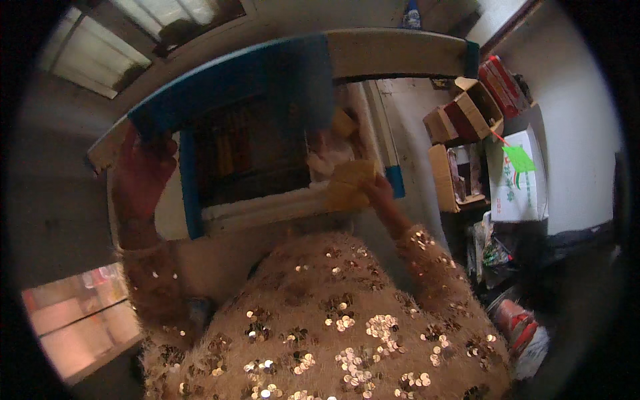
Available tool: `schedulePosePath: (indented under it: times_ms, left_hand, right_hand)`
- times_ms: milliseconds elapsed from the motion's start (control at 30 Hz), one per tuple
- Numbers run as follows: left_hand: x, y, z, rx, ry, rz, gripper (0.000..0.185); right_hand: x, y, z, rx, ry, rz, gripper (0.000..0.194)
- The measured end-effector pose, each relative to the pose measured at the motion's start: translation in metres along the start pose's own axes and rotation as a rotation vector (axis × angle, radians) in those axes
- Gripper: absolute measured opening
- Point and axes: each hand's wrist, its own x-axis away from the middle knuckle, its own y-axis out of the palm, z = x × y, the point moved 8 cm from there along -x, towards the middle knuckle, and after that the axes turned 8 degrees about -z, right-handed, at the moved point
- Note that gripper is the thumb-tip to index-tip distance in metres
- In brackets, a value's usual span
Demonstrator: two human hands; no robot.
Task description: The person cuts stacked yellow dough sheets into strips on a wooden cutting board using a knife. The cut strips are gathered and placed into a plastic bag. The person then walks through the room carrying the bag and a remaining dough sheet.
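Note:
My left hand is raised at the left, its fingers curled around the near edge of a blue-and-white lid. The lid stands tilted up over what looks like a chest freezer with a white, frosty-looking inner rim. A dark panel in the middle hides part of the inside. Over the near right part of the rim, my right hand grips a yellowish flat piece, perhaps a cloth or packet; blur hides which. Pale, indistinct contents show behind it, with another yellowish thing further back.
At the right are open cardboard boxes, a red box and a white carton bearing writing, with a green fly swatter against it. Plastic bags lie lower right. A blue bottle stands beyond the lid.

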Motion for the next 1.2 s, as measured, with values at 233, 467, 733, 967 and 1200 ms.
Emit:
schedulePosePath:
  times_ms: [233,467,733,967,1200]
  left_hand:
    - [-0.026,0.001,0.021,-0.041,-0.08,0.025,0.04]
    - [-0.017,0.003,0.004,-0.092,-0.081,-0.003,0.041]
    - [0.067,-0.056,-0.074,-0.062,-0.179,0.142,0.043]
    - [0.108,-0.092,-0.209,0.378,-0.518,0.065,0.05]
    - [0.124,-0.15,-0.376,0.109,-0.889,-0.009,0.052]
  right_hand:
    - [-0.105,0.028,-0.029,-0.125,-0.127,0.155,0.045]
    - [-0.169,0.021,-0.052,-0.058,-0.088,0.18,0.033]
    - [-0.032,-0.011,0.096,0.437,0.065,0.029,0.026]
    - [0.173,-0.039,0.159,0.021,0.173,0.293,0.014]
    - [0.339,-0.059,0.17,0.328,0.025,0.744,0.017]
